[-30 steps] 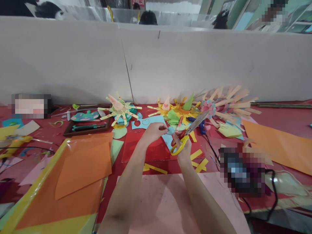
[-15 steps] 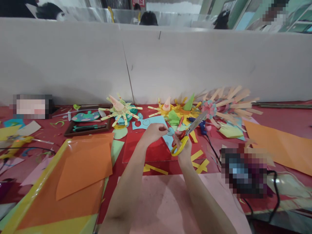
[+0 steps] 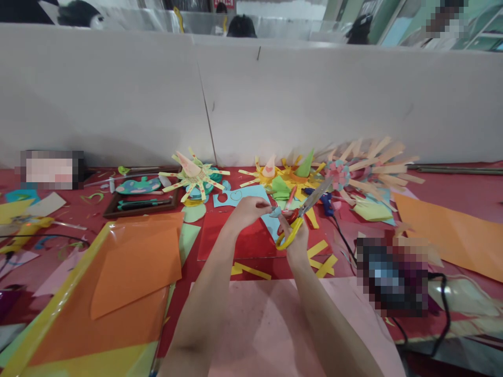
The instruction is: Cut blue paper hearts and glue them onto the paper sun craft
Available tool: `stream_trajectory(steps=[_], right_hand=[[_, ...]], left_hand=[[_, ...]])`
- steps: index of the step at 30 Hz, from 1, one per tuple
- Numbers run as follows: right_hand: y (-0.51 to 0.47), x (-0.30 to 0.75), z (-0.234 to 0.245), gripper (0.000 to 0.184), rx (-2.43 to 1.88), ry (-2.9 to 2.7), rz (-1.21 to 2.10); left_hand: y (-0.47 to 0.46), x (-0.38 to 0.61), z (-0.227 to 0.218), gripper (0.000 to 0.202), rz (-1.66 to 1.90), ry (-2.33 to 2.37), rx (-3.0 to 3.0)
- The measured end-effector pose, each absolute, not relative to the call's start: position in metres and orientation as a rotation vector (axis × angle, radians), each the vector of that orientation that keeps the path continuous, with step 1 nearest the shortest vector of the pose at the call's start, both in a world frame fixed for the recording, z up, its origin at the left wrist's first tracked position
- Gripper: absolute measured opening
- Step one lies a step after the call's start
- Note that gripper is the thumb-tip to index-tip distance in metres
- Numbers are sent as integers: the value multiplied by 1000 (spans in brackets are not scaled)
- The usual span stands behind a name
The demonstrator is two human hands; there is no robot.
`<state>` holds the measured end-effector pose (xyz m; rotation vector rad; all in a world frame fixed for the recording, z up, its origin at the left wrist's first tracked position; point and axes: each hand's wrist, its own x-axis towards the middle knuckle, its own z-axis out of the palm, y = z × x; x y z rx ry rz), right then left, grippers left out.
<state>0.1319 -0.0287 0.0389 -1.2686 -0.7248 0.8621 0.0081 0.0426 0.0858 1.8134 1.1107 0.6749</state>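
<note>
My left hand (image 3: 247, 211) pinches a small blue paper piece (image 3: 275, 211) above the red table. Close beside it on the right, my right hand (image 3: 295, 238) grips yellow-handled scissors (image 3: 301, 219) whose blades point up and to the right. The paper piece sits just left of the scissor blades. A larger light-blue sheet with cut-out holes (image 3: 239, 197) lies on the table right behind my hands. Yellow paper strips (image 3: 323, 258) lie below my right hand.
Paper sun and flower crafts (image 3: 193, 177) line the grey partition (image 3: 251, 99) at the back. An orange sheet in a yellow plastic sleeve (image 3: 118, 283) lies left, a pink sheet (image 3: 275, 324) under my forearms, another orange sheet (image 3: 451, 235) right. A glue gun (image 3: 23, 230) and black cables lie at the edges.
Both hands have stayed almost in place. The scissors and the small blue piece have shifted only very slightly.
</note>
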Motion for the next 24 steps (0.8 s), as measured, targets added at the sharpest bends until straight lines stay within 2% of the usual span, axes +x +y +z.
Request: stream_trajectory(steps=[10, 18, 24], right_hand=[[-31, 132, 38, 28, -1217, -750, 828], [-34, 131, 40, 28, -1263, -833, 839], [-34, 131, 42, 32, -1259, -814, 855]], left_hand=[[42, 6, 90, 28, 655, 1145, 1824], [43, 7, 85, 13, 575, 1155, 1851], [42, 6, 87, 15, 553, 1200, 1928]])
